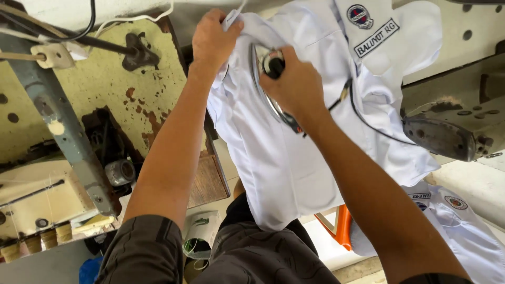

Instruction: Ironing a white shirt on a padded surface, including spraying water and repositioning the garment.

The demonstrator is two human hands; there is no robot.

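A white shirt [284,158] with a round badge and a name patch lies spread over a padded board and hangs down toward my lap. My left hand [212,39] pinches the shirt's upper edge at the top of the view. My right hand [294,84] grips the black handle of a metal clothes iron [265,71], which rests on the shirt just right of my left hand. The iron's dark cord [368,123] trails across the fabric to the right.
A worn yellow-green surface [105,79] with rust patches and a grey metal arm [63,126] lies at left. A dark rusty metal part [447,137] sticks in from the right. Another white shirt [463,231] and an orange object [342,226] sit lower right.
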